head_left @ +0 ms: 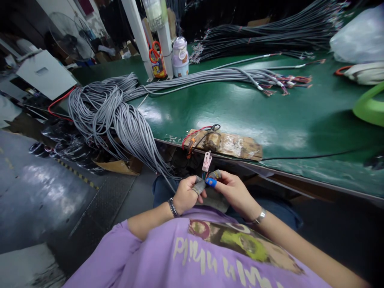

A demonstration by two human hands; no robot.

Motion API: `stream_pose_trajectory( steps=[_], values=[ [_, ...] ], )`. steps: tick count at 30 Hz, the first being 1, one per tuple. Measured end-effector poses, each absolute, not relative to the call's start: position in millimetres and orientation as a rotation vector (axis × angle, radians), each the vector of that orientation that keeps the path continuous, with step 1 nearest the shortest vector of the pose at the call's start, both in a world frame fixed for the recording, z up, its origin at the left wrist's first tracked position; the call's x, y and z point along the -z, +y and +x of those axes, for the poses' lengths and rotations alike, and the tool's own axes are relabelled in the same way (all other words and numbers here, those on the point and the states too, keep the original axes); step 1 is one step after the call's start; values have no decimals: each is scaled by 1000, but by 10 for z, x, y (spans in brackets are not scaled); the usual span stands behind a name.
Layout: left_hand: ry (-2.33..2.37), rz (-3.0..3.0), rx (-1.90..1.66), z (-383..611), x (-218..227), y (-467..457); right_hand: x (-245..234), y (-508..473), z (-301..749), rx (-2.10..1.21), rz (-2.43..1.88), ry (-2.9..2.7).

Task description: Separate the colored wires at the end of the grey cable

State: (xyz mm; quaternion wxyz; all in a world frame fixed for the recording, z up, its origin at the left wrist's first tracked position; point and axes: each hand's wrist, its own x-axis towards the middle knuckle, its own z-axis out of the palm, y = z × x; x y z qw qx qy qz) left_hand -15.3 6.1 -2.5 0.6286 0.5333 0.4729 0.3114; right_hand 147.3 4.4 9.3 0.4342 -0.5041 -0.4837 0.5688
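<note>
Close in front of my body, my left hand (187, 195) and my right hand (235, 190) meet just off the bench edge, with fingers closed. Between their fingertips are thin coloured wires (205, 175), the end of a grey cable as far as I can tell. A small pale pink clip-like piece (207, 161) stands up above the wires. Grey wraps cover some fingertips on both hands, and blue tape (211, 182) circles my right thumb. My fingers hide the exact grip. A wooden block (240, 146) lies beyond them, with red and black leads on it.
A thick bundle of grey cables (135, 124) droops over the green bench (300, 116) on the left. Black cables (270, 36) lie at the back. A lilac bottle (180, 58) and orange-handled scissors (155, 52) stand by a white post. A plastic bag (360, 38) sits far right.
</note>
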Motion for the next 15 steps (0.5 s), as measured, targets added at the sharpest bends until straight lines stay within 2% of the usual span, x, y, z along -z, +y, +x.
stream_pose_trajectory(
  steps=[6,15],
  values=[
    [1046,1266,-585,-156,43,35,-94,65,1448,-1495,-1264,-1245],
    [1068,1098,-736,-144,-13,41,-107,36,1467,-1406,-1299,-1199]
  ],
)
